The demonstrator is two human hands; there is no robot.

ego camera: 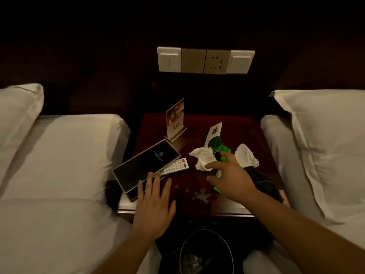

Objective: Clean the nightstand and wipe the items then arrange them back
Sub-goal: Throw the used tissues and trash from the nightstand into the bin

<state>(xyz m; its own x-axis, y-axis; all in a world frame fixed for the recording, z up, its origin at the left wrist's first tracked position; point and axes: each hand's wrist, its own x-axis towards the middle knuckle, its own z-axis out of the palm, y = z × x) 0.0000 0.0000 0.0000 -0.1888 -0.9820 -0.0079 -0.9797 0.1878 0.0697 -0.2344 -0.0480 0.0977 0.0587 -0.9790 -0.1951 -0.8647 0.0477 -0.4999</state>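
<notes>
Hovering left hand [154, 206]: I see fingers straight, gripping nothing.
Black folder [146, 165]: at those fingertips; stiff, flat, so I'd lift it by its long edges.
Crumpled tissue [203, 158]: by the fingertips of my right hand [231, 178]; light, soft, pinch anywhere.
My right hand: spread, loose, nothing grasped yet.
</notes>
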